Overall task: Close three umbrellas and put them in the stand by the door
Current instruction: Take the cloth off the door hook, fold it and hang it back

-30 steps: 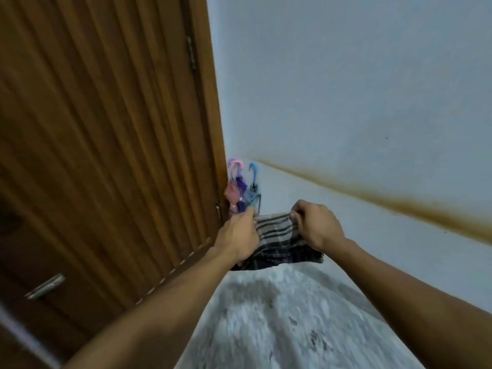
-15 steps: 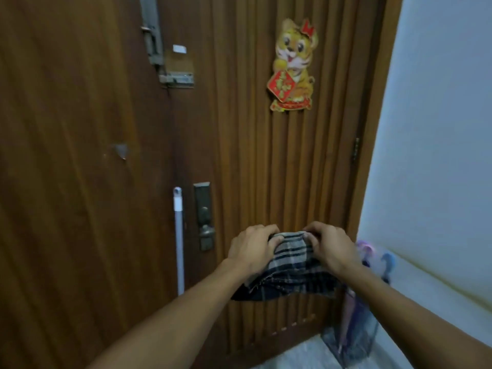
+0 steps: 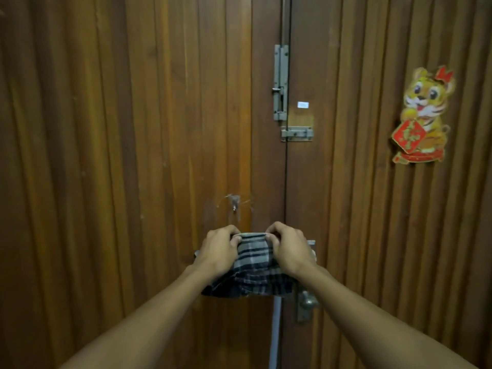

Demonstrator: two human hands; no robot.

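1. Nearest the camera, two bare forearms reach forward from the bottom corners and meet at mid-frame.
2. The left hand (image 3: 218, 250) and right hand (image 3: 288, 249) each pinch the top edge of a plaid cloth (image 3: 251, 272), fingers curled over the hem, thumbs hidden behind it. The cloth hangs bunched between and below both hands.
3. Just beyond the cloth, partly hidden by it, stand a metal door handle (image 3: 306, 302) to the right and a pale vertical bar (image 3: 275, 331) below.
4. Farthest is the wooden double door (image 3: 133, 155), shut, with a vertical bolt (image 3: 280, 83), a horizontal latch (image 3: 296, 133) and a tiger decoration (image 3: 423, 115) at far right.
5. Task items: no umbrella and no stand appear in view; their position cannot be told from here.
6. Judgement: the hands are occupied with the cloth, not an umbrella, so no task step is visibly in hand. The next move would call for setting down or hanging the cloth, then turning to locate the umbrellas and stand.
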